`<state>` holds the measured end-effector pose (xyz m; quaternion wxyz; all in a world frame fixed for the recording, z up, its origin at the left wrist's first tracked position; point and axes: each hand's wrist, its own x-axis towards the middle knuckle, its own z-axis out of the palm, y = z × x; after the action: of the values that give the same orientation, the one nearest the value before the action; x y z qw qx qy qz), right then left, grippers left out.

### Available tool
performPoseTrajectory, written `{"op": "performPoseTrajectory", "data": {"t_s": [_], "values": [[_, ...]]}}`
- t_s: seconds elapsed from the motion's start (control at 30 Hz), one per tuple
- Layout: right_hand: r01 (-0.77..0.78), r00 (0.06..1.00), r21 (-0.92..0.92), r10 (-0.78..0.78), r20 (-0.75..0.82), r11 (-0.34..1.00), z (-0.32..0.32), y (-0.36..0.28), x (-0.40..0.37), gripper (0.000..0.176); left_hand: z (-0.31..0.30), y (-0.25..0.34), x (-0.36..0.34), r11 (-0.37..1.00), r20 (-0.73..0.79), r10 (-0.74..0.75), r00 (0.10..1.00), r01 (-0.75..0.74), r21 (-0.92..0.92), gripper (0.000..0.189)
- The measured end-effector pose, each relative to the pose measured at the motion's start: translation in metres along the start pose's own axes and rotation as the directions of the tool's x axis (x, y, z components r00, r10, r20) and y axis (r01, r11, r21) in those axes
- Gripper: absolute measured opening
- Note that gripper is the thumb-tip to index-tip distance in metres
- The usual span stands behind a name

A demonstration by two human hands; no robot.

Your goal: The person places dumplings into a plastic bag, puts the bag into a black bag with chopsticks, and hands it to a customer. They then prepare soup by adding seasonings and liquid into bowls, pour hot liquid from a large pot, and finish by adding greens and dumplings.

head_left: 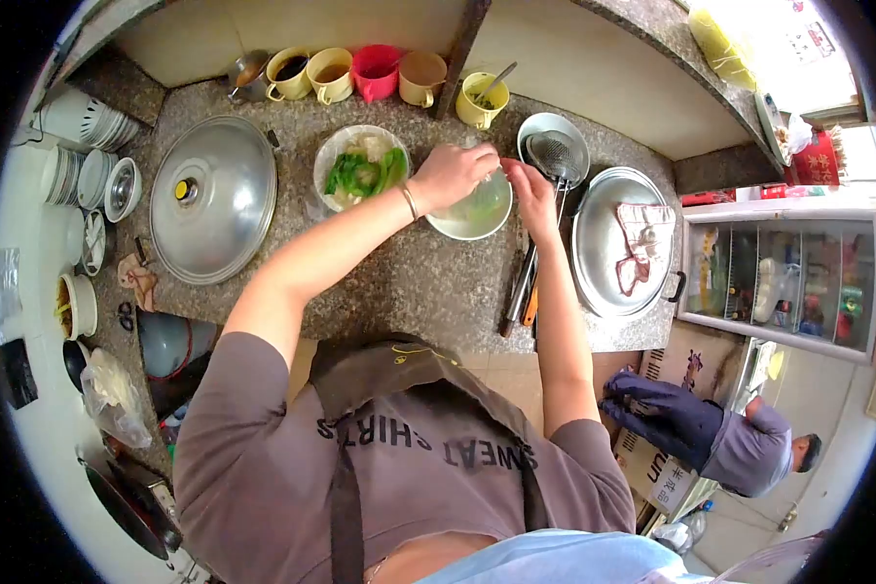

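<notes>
One round white bowl with pale, cloudy contents point(469, 237) sits upright on the speckled stone counter point(360, 282), beneath the bare left hand point(448, 177) and bare right hand point(535, 200). The fingers are bent close together over its far rim, seemingly adjusting something thin and clear; whether they pinch it cannot be told. Such handling would call for light, even fingers and a steady bowl. Just left, a plastic-lined bowl point(323, 156) holds leafy greens. Beyond, a yellow cup point(284, 86) contains dark liquid; another yellow cup point(481, 117) holds chopped greens and a spoon.
</notes>
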<state>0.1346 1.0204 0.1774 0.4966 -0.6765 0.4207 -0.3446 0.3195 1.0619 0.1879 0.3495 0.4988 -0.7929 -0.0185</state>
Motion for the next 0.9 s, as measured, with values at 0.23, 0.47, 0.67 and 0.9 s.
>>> {"op": "performPoseTrajectory", "data": {"t_s": [0.23, 0.47, 0.67, 0.9], "values": [[-0.108, 0.987, 0.225, 0.131, -0.093, 0.968, 0.014, 0.050, 0.013, 0.019, 0.057, -0.010, -0.039, 0.799, -0.237, -0.562, 0.793, 0.446, -0.402, 0.023], [-0.154, 0.831, 0.778, 0.505, -0.231, 0.610, 0.005, 0.095, -0.005, 0.011, 0.079, -0.038, -0.097, -0.209, 0.295, -0.906, 0.305, 0.284, -0.936, 0.016], [-0.074, 0.993, 0.422, 0.106, -0.053, 0.904, 0.004, 0.045, 0.005, 0.010, 0.063, -0.040, -0.046, -0.358, 0.422, -0.642, 0.640, 0.237, -0.903, 0.014], [-0.157, 0.980, 0.398, 0.192, -0.050, 0.904, 0.005, 0.004, 0.016, 0.019, 0.052, -0.021, -0.026, -0.319, 0.424, -0.526, 0.738, 0.291, -0.902, 0.011]]}}
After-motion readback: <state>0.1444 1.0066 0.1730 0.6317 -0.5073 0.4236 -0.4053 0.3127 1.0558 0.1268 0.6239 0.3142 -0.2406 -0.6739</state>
